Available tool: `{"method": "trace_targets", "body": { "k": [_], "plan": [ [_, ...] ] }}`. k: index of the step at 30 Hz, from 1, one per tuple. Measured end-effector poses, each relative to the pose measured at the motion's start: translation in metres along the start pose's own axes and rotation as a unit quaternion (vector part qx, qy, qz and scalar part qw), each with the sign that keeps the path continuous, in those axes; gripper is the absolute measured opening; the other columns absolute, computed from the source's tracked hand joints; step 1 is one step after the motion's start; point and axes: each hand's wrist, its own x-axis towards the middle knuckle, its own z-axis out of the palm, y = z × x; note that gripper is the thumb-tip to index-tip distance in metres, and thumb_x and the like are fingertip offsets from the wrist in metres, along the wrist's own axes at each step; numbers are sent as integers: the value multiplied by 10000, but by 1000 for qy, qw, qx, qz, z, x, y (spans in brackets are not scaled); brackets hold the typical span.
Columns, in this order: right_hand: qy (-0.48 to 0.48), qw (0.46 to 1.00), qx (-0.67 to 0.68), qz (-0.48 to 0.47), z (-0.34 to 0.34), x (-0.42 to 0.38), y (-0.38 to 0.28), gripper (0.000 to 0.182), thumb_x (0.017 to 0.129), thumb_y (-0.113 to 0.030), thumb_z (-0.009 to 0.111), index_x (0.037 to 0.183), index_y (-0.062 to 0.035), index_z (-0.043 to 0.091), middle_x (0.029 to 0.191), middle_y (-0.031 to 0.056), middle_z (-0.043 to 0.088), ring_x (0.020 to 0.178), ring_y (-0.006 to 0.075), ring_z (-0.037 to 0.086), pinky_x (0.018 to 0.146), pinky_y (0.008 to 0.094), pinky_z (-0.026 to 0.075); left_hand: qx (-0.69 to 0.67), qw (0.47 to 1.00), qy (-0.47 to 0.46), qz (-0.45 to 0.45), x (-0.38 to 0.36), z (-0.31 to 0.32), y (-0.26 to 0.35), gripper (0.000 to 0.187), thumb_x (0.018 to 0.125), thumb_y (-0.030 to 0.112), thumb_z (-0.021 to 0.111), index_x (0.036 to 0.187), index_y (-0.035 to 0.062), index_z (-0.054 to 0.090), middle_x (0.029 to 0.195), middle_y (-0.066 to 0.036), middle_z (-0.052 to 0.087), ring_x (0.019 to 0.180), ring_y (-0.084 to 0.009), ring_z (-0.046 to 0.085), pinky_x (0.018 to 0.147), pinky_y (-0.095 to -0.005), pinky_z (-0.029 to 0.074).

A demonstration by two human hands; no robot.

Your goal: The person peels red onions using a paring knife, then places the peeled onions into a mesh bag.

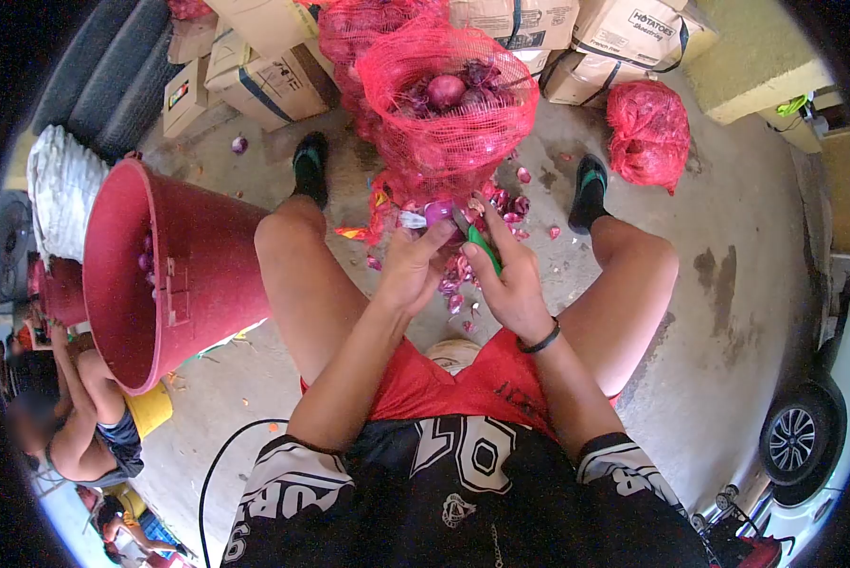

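My left hand [414,270] is closed around a red onion [437,214], held out between my knees. In my right hand [510,284] is a small knife with a green handle [482,248]; its blade lies against the onion's right side. Right behind my hands stands an open red mesh sack [449,142], with red onions [446,91] showing at its top. Purple skins and scraps [455,284] litter the floor beneath my hands.
A large red tub [207,256] lies tilted at my left, with onions inside. Tied cardboard boxes [274,85] and a filled red mesh bag [647,133] stand beyond my feet. Another person [75,417] sits at far left. A car wheel [792,440] is at right.
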Motion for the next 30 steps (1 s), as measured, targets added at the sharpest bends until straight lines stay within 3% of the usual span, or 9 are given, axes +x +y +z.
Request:
{"method": "trace_targets", "body": {
  "k": [5,11,12,15,16,19,22,25,30],
  "plan": [
    [0,1000,-8,-25,0,-1,10,555,896,-146,607,1399,-21,407,1164,273,598,1047,366,632,871,378,495,42,999,9,32,-2,3,1,382,886,168,665,1221,60,518,1112,-72,648,1000,-199,629,871,-378,522],
    [17,998,-30,-49,-2,-7,12,532,902,-144,591,1389,-17,417,1123,265,615,1014,373,641,846,386,505,105,994,16,22,1,-2,1,332,876,25,588,1200,26,512,1097,-82,642,992,-222,632,866,-417,536],
    [6,999,-25,-45,-4,-7,12,518,915,-139,570,1393,-15,413,1133,266,615,1018,370,642,847,391,505,64,998,6,10,-1,8,8,374,831,15,678,1182,43,552,1123,-58,635,990,-168,626,872,-325,509],
    [55,993,-73,79,-3,-5,69,509,927,-132,550,1402,-20,406,1145,250,623,1025,367,642,854,386,506,115,992,58,6,-2,0,8,377,846,-16,635,1203,46,527,1133,-68,625,1019,-192,619,906,-367,510],
    [23,995,-51,81,-10,-8,65,518,940,-115,523,1428,-31,370,1253,247,570,1131,357,591,933,380,467,103,993,48,13,4,1,11,385,851,-23,621,1213,47,512,1145,-75,618,1032,-204,615,920,-393,506],
    [-38,999,-37,7,-15,-10,42,533,947,-87,499,1451,-43,331,1355,247,487,1245,326,513,1013,365,402,63,997,40,13,-10,-9,10,417,874,-22,581,1263,56,453,1182,-98,599,1071,-245,604,954,-477,491],
    [-63,994,35,77,-16,-10,37,540,954,-71,481,1464,-48,305,1404,233,444,1303,302,458,1049,348,361,68,998,-7,8,-4,-20,14,449,899,40,577,1309,78,396,1229,-125,582,1113,-286,592,966,-547,474],
    [-64,993,38,87,-15,-13,33,526,962,-107,492,1456,-44,323,1358,236,491,1271,308,491,1034,342,379,17,1000,18,-8,-6,-18,14,413,869,-13,608,1236,58,434,1185,-111,570,1078,-245,589,947,-480,494],
    [-77,985,3,152,-16,-11,12,528,959,-155,520,1439,-24,343,1301,273,517,1191,335,551,997,369,416,31,999,27,3,-4,-16,13,409,866,-11,621,1227,62,445,1166,-94,570,1053,-229,589,915,-443,505]
  ]
}}
